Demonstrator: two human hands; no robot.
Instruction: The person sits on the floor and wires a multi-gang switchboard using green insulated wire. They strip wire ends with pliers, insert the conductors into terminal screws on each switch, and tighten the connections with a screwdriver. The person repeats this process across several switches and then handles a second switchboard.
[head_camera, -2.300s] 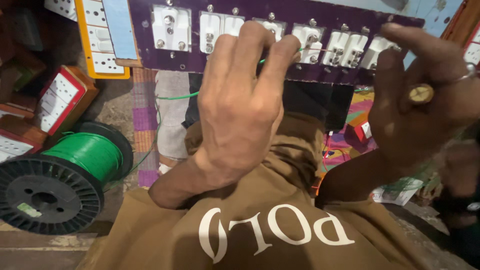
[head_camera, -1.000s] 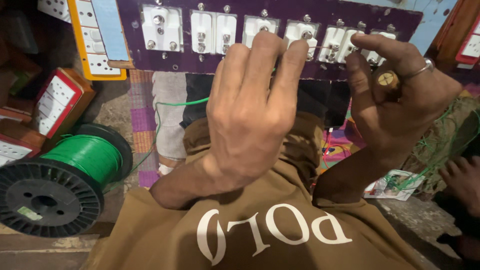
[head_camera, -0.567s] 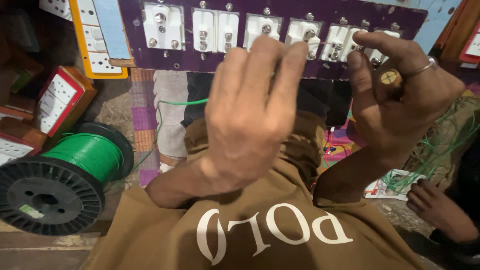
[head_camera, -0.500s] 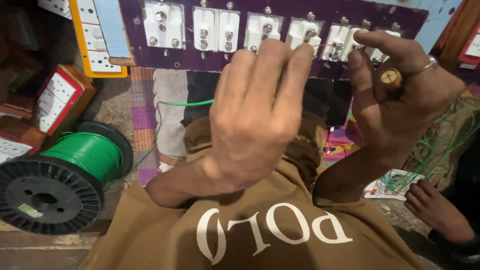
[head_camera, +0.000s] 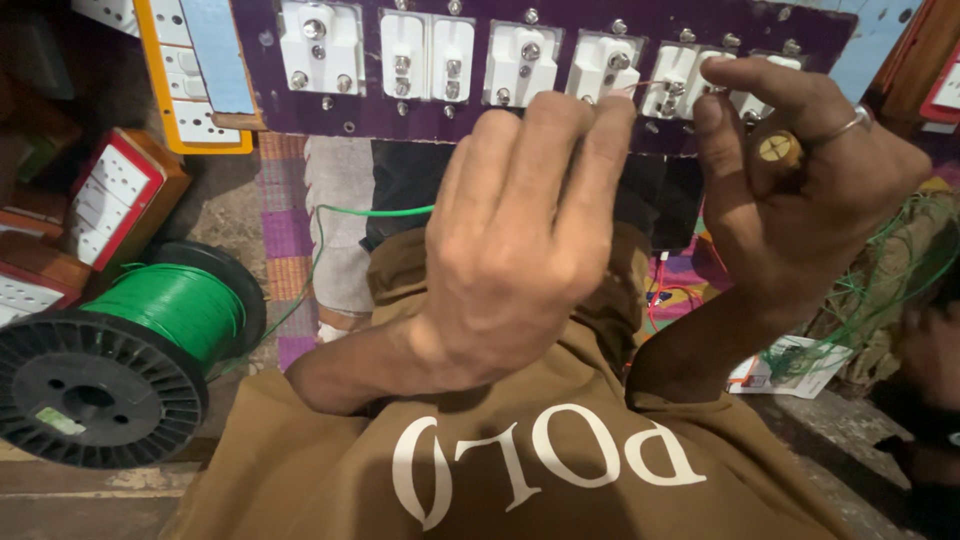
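Since a couple seconds back the purple switch panel (head_camera: 560, 110) has shifted a bit and the left hand (head_camera: 520, 250) has crept up to its lower edge, fingers together pinching a thin wire at the terminals. The right hand (head_camera: 810, 190) is clamped on a wooden-handled screwdriver (head_camera: 778, 150); its tip's hidden, and the green wire spool (head_camera: 130, 340) sits off to the left.

Left hand (head_camera: 510, 250) back-on to camera: its fingertips and anything pinched there hidden against the purple switch board (head_camera: 560, 110). Board's top edge cut off by frame. Right hand (head_camera: 810, 190) covers the shaft of a wooden-handled tool (head_camera: 778, 150). Green wire spool (head_camera: 120, 350) cropped at left edge.
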